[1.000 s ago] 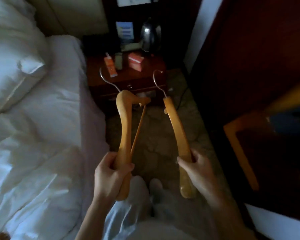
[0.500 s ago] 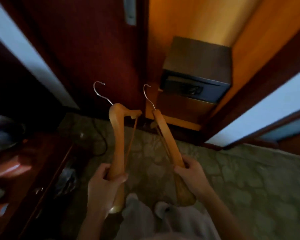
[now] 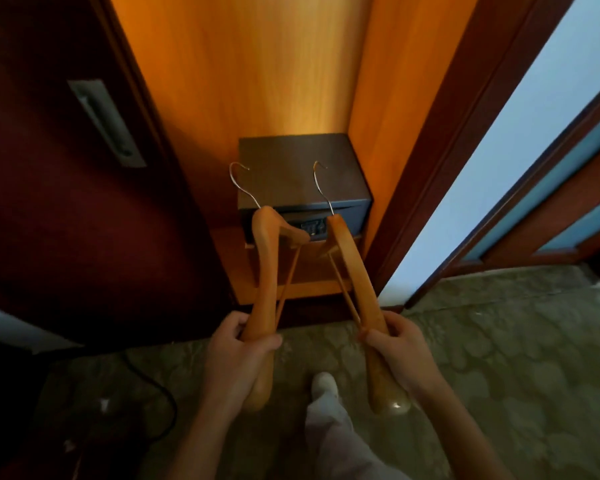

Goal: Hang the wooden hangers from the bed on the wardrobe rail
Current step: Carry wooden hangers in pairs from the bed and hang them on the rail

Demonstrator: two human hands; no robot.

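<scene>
Safe (image 3: pixel 302 168) in wardrobe (image 3: pixel 257 64) — door (image 3: pixel 66 185) left, seemingly slid aside.

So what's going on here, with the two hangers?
A person stands facing an open wardrobe, carrying one wooden hanger in each hand. The left hand grips the lower arm of the left hanger, and the right hand grips the right hanger the same way. Both metal hooks point up and away, toward a dark safe on the wardrobe's low shelf. Neither hanger is hung yet, and the rail is out of view.
</scene>
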